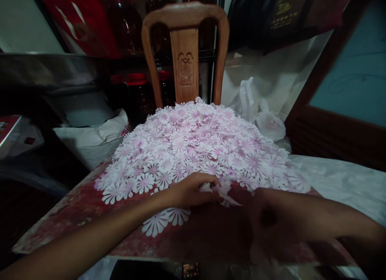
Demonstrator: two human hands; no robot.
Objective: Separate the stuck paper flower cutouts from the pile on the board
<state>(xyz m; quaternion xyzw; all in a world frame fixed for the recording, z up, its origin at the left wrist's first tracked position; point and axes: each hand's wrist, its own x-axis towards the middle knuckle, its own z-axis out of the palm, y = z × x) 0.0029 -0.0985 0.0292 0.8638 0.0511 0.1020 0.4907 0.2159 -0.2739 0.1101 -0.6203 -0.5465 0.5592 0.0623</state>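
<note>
1. Our left hand (191,191) rests at the near edge of the heap of paper flowers (187,147), and its fingertips (214,186) are pinched together on a crumpled paper flower (223,190). We cannot tell whether they hold 1 flower or several.
2. Our right hand (267,219) is blurred and dark, just to the right of the left hand and apart from it, over the mottled red board (72,219). We cannot tell whether it is open, closed or holding anything.
3. The heap starts just ahead of the left hand and rises toward the carved wooden chair back (183,58). Its thin, light flowers overlap loosely, so a careless drag of the left wrist or fingers could slide a whole layer out of place.
4. A pair of stray flowers (165,222) lies on the board just below the left wrist. If we lower that forearm or sweep it across them, we could crease or shift them.
5. Flowers snagged together could come up as a clump from under the left fingertips, and a hard pinch could bend the petals.
6. The board's near edge is close below both hands, and the white sheet (340,179) lies beyond the right hand. Flowers pushed that far could slip over the edge or blend into the pale cloth, where they would be harder to see.
</note>
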